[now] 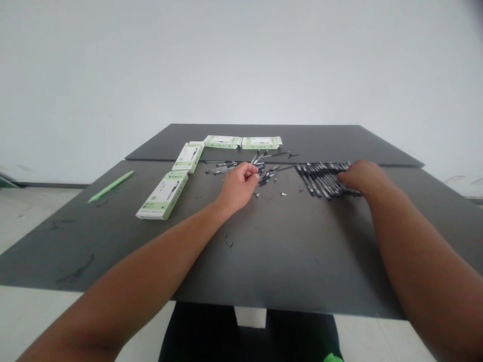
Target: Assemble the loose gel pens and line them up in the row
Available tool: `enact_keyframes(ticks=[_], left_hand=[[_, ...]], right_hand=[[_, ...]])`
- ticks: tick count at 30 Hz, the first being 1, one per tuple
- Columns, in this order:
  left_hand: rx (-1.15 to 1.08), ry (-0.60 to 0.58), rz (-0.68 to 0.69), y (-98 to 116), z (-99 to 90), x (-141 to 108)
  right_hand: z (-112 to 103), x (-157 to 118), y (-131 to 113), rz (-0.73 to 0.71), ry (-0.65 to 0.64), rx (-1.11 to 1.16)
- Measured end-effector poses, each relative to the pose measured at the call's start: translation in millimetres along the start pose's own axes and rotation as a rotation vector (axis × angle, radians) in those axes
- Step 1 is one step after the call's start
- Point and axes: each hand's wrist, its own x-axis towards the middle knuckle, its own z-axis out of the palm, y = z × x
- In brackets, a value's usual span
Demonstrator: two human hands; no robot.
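Note:
My left hand (239, 186) is over the middle of the table, thumb and fingers pinched together. Whatever is between its fingertips is too small to make out. Just beyond it lies a loose pile of clear and black pen parts (267, 173), partly hidden by that hand. Further right, several black-and-clear pens (319, 180) lie side by side in a slanted row. My right hand (364, 176) is at the right end of this row, its thumb reaching over the pens and its fingers closed on a pen there. Most of those fingers are hidden.
White-and-green pen boxes (164, 196) lie in a bent line from the left to the back of the dark table (264, 261). A green pen (111, 186) lies at far left. Small metallic pen tips (283, 194) are scattered near the pile. A pale wall (241, 60) stands behind.

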Motion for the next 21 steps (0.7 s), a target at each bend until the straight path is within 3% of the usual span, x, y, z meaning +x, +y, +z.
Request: enact_keyframes(ticks=[5,10,14,17,21], left_hand=[[0.01,0.004,0.007,-1,0.3,0],[0.003,0.007,0.0,3,1.5,-1],[0.015,0.008,0.018,2,5.1,-1],[0.009,0.001,0.026,-1,7.9,0],[0.007,-0.013,0.038,-3,8.9,-1]], right_hand=[[-15,-10,-12,0.002,-0.008,-0.068],[-17,-19,-33,-0.102,0.181,0.071],[-14,-13,-50,-0.209,0.231,0.181],[-14,6,-61,-0.256,0.193,0.161],[-16,38,-72,-0.313,0.044,0.022]])
